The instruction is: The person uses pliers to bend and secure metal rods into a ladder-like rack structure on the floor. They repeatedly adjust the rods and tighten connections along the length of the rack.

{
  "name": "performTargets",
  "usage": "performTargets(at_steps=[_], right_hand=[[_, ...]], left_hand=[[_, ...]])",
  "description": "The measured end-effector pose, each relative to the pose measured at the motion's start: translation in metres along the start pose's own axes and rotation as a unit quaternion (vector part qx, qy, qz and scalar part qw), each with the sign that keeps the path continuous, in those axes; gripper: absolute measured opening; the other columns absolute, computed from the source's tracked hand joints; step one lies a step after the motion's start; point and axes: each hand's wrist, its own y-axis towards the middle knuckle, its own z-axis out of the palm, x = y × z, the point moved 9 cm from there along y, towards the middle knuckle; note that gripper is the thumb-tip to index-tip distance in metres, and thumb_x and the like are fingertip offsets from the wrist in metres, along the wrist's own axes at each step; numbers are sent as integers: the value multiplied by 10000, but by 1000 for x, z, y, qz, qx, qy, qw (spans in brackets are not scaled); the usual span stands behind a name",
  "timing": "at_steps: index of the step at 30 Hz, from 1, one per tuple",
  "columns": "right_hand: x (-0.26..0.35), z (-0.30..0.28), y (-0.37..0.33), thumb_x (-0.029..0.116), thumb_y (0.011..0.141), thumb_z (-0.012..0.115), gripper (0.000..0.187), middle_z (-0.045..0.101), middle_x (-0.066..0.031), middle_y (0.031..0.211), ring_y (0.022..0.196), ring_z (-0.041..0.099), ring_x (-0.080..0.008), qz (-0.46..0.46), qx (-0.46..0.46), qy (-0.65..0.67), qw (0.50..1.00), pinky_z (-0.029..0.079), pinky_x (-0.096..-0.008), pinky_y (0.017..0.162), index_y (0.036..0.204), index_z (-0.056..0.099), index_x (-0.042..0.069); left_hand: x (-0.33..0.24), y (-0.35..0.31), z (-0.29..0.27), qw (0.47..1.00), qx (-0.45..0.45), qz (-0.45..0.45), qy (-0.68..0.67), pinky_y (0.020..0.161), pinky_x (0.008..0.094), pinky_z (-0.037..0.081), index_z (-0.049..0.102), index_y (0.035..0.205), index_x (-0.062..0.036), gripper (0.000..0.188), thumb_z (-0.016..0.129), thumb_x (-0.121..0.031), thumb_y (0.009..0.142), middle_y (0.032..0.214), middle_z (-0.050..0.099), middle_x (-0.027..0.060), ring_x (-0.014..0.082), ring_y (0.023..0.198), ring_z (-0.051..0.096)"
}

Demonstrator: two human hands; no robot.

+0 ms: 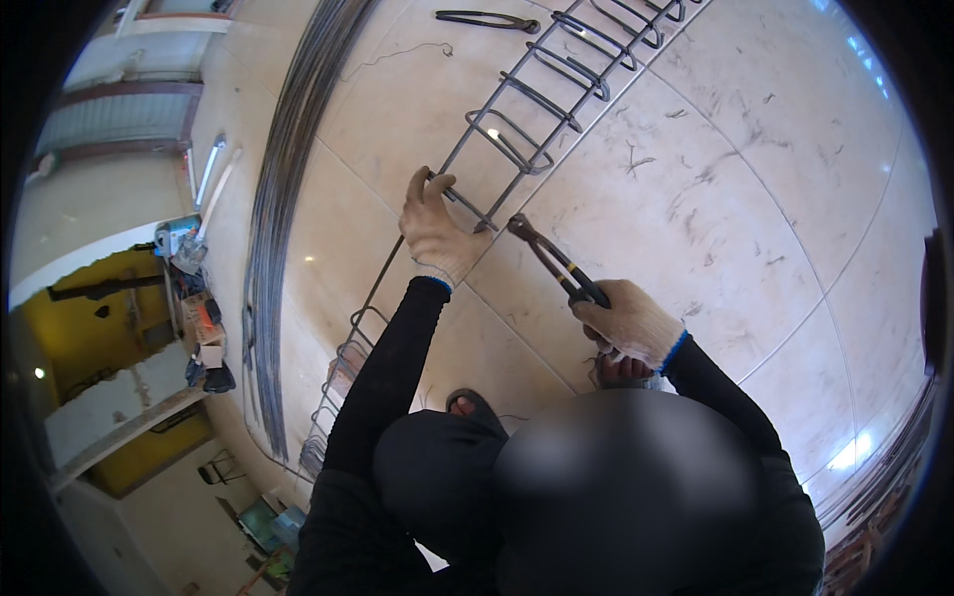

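Note:
A rebar cage (540, 100), made of long steel bars with bent stirrups, lies diagonally across the floor. My left hand (434, 233), in a beige knit glove, grips the cage around one of its stirrups, its fingers curled over the far bar. In my gloved right hand (633, 323) is a pair of end-cutting pincers (542, 248) with black and yellow handles. The pincers' jaws point toward the cage and sit a little to the right of the gripped stirrup, apart from it. Part of the right fingers is hidden behind the handles.
Another pair of pincers (487, 18) lies on the tiled floor (715, 258) beyond the cage. A long bundle of steel rods (283, 189) runs along the left. Wire scraps (636, 159) are scattered to the right. More stirrups (343, 363) lie beside my left forearm.

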Motion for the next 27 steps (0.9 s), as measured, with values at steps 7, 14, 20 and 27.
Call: performTargets(at_steps=[7, 14, 20, 27], right_hand=[[47, -30, 29, 283, 1067, 643, 289, 633, -26, 748, 594, 614, -125, -123, -109, 10, 986, 516, -306, 521, 1114, 704, 5], [19, 37, 69, 332, 1025, 645, 339, 640, -45, 752, 560, 599, -146, -46, 49, 70, 995, 450, -320, 466, 1106, 710, 9], [13, 27, 83, 320, 1006, 659, 345, 653, -75, 738, 580, 625, -178, -100, -27, 111, 988, 485, -344, 536, 1073, 716, -14], [36, 29, 35, 299, 1041, 632, 351, 679, -73, 777, 634, 667, -173, -109, 16, 2, 994, 529, -340, 585, 1120, 728, -30]], left_hand=[[5, 1, 1, 1000, 13, -8, -6, 1130, 542, 481, 590, 1380, -122, 878, 960, -303, 604, 1581, 449, 202, 418, 1370, 552], [1, 1, 0, 999, 19, -17, 22, 1141, 526, 483, 562, 1390, -95, 900, 967, -295, 612, 1563, 464, 209, 416, 1404, 533], [16, 7, 11, 995, 50, -69, -55, 1148, 516, 480, 570, 1409, -98, 900, 960, -314, 627, 1568, 470, 211, 404, 1406, 536], [4, 0, -1, 1000, 14, -22, -16, 1153, 522, 466, 563, 1425, -88, 936, 985, -314, 621, 1576, 478, 207, 406, 1398, 533]])
